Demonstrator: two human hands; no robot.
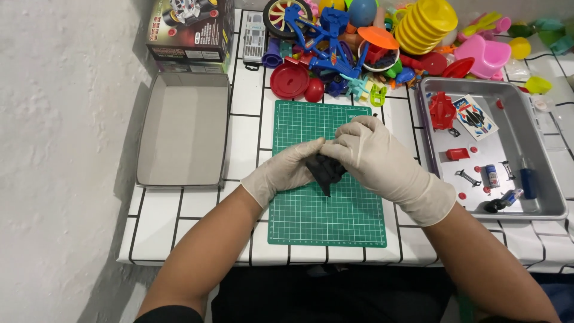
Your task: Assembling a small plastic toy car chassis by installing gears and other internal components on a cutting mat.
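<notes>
Both my hands wear pale latex gloves and meet over a green cutting mat (326, 209). My left hand (286, 170) and my right hand (373, 157) are closed together on a small black plastic part (326, 170), which pokes out below the fingers. Most of the part is hidden by my fingers, so its shape is unclear.
An open grey cardboard box lid (184, 128) lies left of the mat, with a printed toy box (190, 30) behind it. A metal tray (514, 155) on the right holds a red part, a sticker sheet, batteries and small bits. Colourful plastic toys (359, 42) crowd the back.
</notes>
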